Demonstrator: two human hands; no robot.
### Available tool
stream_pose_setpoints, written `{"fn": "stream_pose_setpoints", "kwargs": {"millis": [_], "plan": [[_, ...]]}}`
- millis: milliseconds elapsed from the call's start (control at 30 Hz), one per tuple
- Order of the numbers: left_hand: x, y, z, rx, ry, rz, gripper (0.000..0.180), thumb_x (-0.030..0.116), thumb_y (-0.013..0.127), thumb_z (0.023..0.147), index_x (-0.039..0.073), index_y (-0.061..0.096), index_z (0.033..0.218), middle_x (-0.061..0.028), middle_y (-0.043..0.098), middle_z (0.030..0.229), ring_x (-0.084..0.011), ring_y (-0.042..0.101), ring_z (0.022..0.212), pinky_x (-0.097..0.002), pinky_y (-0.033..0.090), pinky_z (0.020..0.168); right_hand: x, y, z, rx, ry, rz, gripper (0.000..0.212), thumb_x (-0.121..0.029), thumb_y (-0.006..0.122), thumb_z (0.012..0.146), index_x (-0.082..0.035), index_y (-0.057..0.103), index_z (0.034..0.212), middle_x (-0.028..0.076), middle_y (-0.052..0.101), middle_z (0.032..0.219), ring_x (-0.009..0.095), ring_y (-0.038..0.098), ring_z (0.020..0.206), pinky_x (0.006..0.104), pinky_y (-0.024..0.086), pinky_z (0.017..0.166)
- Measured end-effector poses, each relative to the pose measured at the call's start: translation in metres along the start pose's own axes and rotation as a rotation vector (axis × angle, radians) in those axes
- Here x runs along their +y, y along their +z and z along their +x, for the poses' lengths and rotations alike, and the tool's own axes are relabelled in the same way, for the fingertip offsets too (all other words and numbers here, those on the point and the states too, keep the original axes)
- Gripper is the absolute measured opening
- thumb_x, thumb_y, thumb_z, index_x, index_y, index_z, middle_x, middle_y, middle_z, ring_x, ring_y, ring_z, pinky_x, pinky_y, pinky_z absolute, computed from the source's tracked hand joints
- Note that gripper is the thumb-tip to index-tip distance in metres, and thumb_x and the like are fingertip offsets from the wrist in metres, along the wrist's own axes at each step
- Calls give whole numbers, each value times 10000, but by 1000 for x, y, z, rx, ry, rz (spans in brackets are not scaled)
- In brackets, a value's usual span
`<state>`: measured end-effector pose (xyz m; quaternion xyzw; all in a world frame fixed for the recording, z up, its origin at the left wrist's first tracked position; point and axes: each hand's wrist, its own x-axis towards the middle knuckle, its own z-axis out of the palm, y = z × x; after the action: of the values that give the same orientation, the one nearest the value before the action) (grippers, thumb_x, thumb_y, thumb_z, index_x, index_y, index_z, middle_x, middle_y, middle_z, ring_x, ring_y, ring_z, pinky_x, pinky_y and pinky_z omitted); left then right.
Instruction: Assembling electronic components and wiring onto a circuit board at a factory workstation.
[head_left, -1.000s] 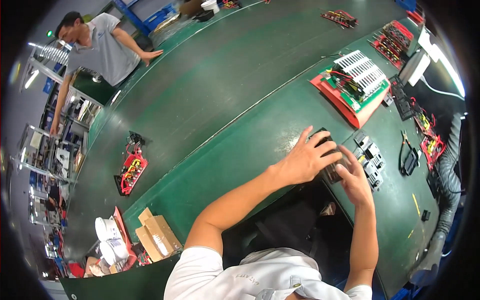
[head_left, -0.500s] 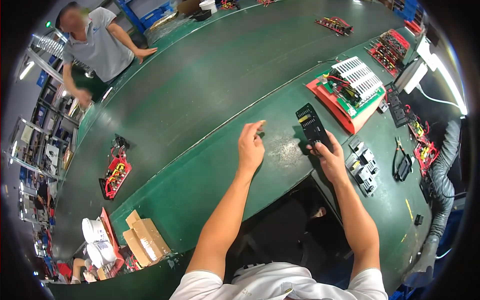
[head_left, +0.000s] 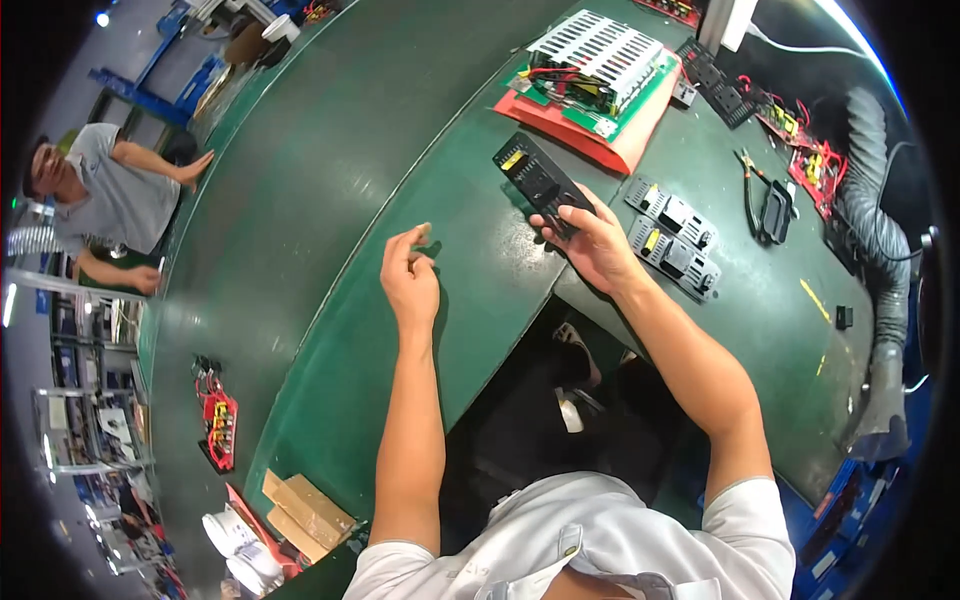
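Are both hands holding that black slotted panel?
No, only the right hand holds the black slotted panel, while the left hand is apart from it.

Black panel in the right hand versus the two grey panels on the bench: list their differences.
The black panel is darker than the grey panels. The black panel is held in the right hand; the grey panels lie on the green bench. Both kinds are elongated.

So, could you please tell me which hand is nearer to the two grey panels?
Right: the right hand, holding a black panel, is just left of the grey panels; the left hand is farther left.
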<state>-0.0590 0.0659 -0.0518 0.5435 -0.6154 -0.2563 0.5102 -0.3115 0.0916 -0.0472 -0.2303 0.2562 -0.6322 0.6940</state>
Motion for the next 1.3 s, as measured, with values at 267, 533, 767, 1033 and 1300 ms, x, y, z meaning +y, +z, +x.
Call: {"fn": "stream_pose_setpoints", "kwargs": {"millis": [267, 533, 767, 1033, 1300], "plan": [[-7, -9, -14, -2, 23, -84, 324, -105, 504, 883, -30, 657, 1158, -116, 583, 1200, -180, 655, 928, -274, 540, 756, 7, -2, -16, -46, 57, -78, 465, -82, 601, 909, -1, 481, 1351, 128, 637, 1171, 253, 671, 1000, 320, 526, 834], [6, -8, -21, -319, -247, -691, 682, 240, 682, 935, 39, 349, 1495, -166, 529, 1348, -257, 606, 1115, -347, 525, 903, 6, 3, -27, -208, 67, -615, 409, -92, 610, 941, 44, 519, 1316, 108, 678, 1054, 174, 666, 923, 316, 530, 848], [14, -10, -12, -329, -435, -685, 495, -30, 587, 924, 19, 484, 1407, -55, 562, 1037, -131, 626, 920, -289, 584, 801, 6, 1, -12, -178, 90, -334, 696, -341, 699, 907, -5, 408, 1442, 137, 627, 1158, 217, 662, 958, 323, 543, 813], [32, 10, -28, -516, -509, -713, 534, 4, 626, 913, 0, 457, 1419, -14, 557, 937, -122, 656, 804, -249, 587, 764, 8, 1, -10, -152, 104, -331, 690, -113, 667, 911, -52, 328, 1509, 90, 595, 1253, 186, 583, 1166, 343, 485, 981], [33, 20, -39, -440, -444, -712, 576, 28, 633, 933, 37, 400, 1459, -87, 620, 1065, -176, 676, 912, -251, 574, 780, 14, 3, -12, -214, 64, -275, 636, -112, 688, 909, -98, 393, 1473, 52, 585, 1264, 165, 574, 1165, 387, 469, 1012]]}}
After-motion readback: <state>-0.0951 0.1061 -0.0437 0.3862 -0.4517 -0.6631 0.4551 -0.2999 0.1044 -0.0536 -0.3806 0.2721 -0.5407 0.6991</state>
